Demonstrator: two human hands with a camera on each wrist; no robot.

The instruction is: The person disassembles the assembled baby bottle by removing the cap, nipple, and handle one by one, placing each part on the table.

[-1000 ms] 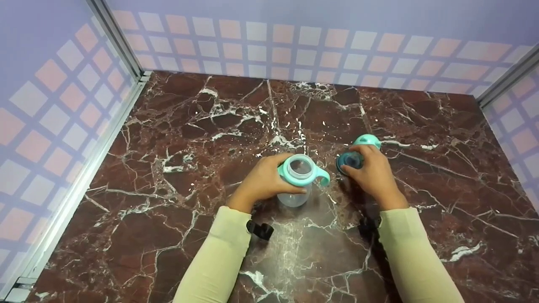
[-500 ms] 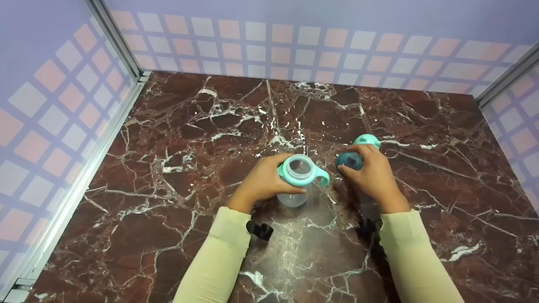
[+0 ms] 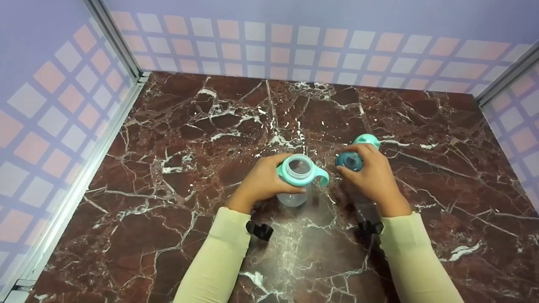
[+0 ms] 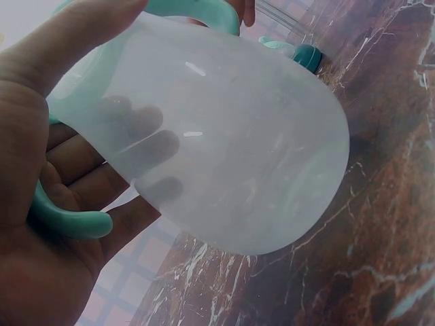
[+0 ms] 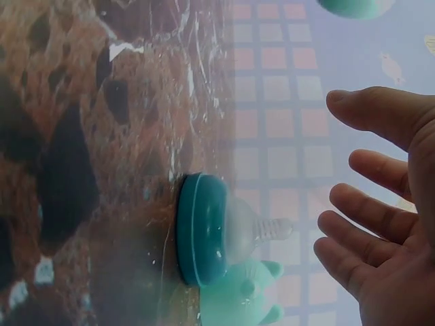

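My left hand (image 3: 262, 179) grips a translucent feeding bottle (image 4: 251, 142) around its neck. The bottle stands upright with its mouth uncovered. A mint collar with curved handles (image 3: 322, 176) circles the neck, and fingers show through the wall in the left wrist view. To the right, a teal screw ring (image 5: 204, 227) with a clear nipple (image 5: 272, 229) pointing up rests on the table. My right hand (image 3: 374, 174) hovers over it, thumb and fingers spread apart, with a gap between fingertips and nipple in the right wrist view. Just behind the ring sits a mint cap (image 3: 367, 141) with ear-like bumps.
The brown marbled tabletop (image 3: 202, 168) has white veins. Lilac panels with pink and white squares (image 3: 282, 33) rise at the back and both sides, joined by metal posts (image 3: 118, 40). A black strap (image 3: 260, 230) hangs at the left wrist.
My right hand has shifted slightly, its thumb and index fingertips now a little farther left around the teal ring. My left hand and the feeding bottle stay in place.
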